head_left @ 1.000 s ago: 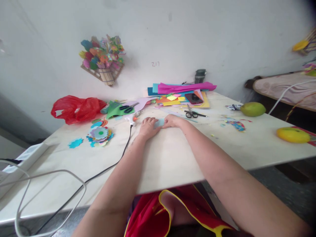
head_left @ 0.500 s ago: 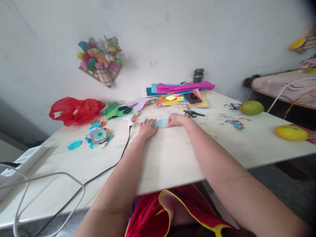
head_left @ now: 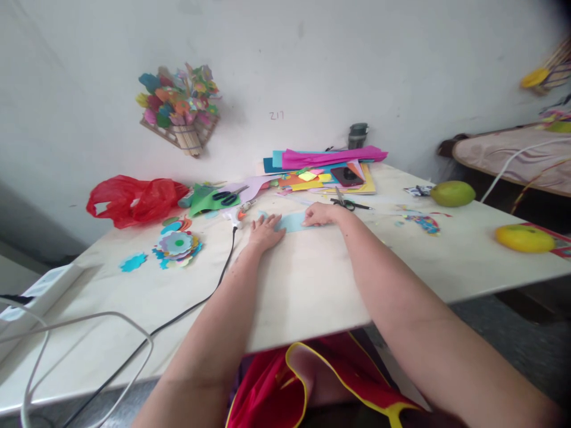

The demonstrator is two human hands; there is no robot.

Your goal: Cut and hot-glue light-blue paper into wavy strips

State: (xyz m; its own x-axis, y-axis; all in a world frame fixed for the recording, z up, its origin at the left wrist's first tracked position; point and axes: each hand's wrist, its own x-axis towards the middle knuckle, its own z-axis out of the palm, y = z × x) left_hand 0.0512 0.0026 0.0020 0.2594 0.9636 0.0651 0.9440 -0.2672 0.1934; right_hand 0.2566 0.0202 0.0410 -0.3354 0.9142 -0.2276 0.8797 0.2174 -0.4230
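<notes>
A strip of light blue paper (head_left: 292,222) lies on the white table between my two hands. My left hand (head_left: 266,232) rests flat on its left end, fingers spread. At the right end, my right hand (head_left: 320,214) has its fingers curled together on the paper's edge; the fingertips are partly hidden. Just left of my left hand lies a white hot glue gun (head_left: 234,217) with an orange part and a black cord. Open scissors (head_left: 344,202) lie beyond my right hand, beside a dark pen (head_left: 363,207).
Stacked paper flowers (head_left: 176,244) and a blue cutout (head_left: 133,262) lie left. Behind are a red plastic bag (head_left: 138,199), more scissors (head_left: 229,195), coloured sheets (head_left: 330,157) and a phone (head_left: 347,176). Two fruits, green (head_left: 452,194) and yellow (head_left: 525,238), sit right. A power strip (head_left: 44,291) stands left.
My right hand has shifted slightly to the right along the paper, so a little more light blue shows between the hands. My left hand stays in place.
</notes>
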